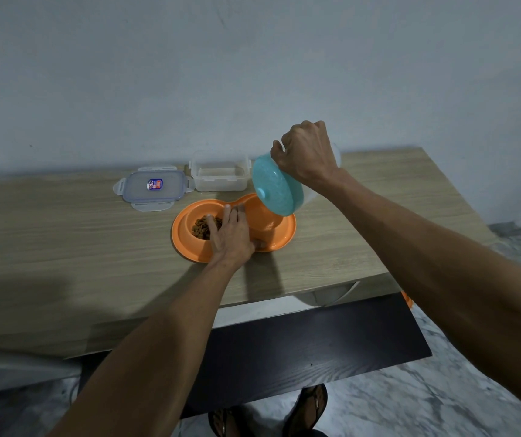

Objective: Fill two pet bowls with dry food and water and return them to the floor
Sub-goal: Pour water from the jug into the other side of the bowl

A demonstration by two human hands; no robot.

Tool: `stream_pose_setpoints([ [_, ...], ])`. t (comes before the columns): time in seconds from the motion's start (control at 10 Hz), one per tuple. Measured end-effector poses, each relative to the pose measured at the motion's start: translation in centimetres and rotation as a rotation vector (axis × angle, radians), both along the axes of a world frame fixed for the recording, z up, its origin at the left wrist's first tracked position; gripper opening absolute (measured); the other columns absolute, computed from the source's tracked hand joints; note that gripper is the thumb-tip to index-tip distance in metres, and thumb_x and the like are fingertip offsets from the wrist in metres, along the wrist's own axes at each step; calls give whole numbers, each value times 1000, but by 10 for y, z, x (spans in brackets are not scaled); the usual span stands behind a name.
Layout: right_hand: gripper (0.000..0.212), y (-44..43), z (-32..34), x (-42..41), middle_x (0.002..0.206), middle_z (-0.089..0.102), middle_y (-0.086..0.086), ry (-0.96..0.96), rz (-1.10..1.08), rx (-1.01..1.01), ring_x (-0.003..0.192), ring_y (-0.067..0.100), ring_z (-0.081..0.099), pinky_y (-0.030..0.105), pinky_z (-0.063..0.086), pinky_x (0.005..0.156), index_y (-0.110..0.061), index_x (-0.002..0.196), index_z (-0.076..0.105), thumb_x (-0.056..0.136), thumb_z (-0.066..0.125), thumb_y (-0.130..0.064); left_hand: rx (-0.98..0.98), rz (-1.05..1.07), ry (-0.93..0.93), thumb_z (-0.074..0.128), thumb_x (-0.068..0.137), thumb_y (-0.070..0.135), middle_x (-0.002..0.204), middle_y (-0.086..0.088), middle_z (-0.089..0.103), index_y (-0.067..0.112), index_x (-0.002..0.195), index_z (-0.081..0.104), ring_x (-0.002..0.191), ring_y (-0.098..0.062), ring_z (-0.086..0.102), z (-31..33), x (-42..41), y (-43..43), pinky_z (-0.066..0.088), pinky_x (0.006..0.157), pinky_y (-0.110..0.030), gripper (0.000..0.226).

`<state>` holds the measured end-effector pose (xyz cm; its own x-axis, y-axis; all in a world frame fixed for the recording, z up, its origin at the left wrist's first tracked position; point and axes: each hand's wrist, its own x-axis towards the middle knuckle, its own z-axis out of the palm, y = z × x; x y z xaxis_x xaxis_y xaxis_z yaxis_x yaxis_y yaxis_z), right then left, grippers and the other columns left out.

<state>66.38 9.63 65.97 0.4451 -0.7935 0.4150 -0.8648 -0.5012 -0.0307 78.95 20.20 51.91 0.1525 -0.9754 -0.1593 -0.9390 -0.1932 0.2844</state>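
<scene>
An orange double pet bowl (186, 244) lies on the wooden table (63, 234). Its left well holds brown dry food (201, 228). My left hand (231, 234) rests flat on the bowl's middle, fingers straight, thumb on the near rim. My right hand (306, 152) grips a jug with a teal lid (276, 187), tilted lid-down over the right well (268, 220). The jug's pale body is mostly hidden behind my hand and wrist. I cannot make out any water in the well.
An empty clear plastic container (219, 171) stands behind the bowl, with its clip lid (153, 188) lying flat to the left. A wall rises right behind the table. A dark lower board (316, 345) juts out under the front edge. My sandalled feet (268, 414) stand on marble floor.
</scene>
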Motion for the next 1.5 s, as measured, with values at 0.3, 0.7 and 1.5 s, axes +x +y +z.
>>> stream_pose_setpoints([
  [0.3,41,2,-4,3,56,44,6,82,100,-60,61,24,39,34,26,72,-7,54,49,92,48,-24,12,10,-3,72,82,27,162,-8,19,8,154,13,152,-26,3,4,-2,2,-1,117,-61,94],
  [0.7,40,-3,-11,5,55,43,4,74,160,-76,60,22,40,34,29,73,-9,55,48,92,49,-24,4,7,0,72,83,32,162,-6,20,10,153,18,152,-24,4,4,-2,1,-1,117,-61,91],
  [1.5,29,-79,-85,-84,52,42,-2,-1485,-738,626,50,15,33,28,28,47,-16,52,42,68,66,-13,-2,-12,-66,64,82,58,164,-7,14,10,155,6,153,-23,3,-2,0,2,0,117,-59,105],
])
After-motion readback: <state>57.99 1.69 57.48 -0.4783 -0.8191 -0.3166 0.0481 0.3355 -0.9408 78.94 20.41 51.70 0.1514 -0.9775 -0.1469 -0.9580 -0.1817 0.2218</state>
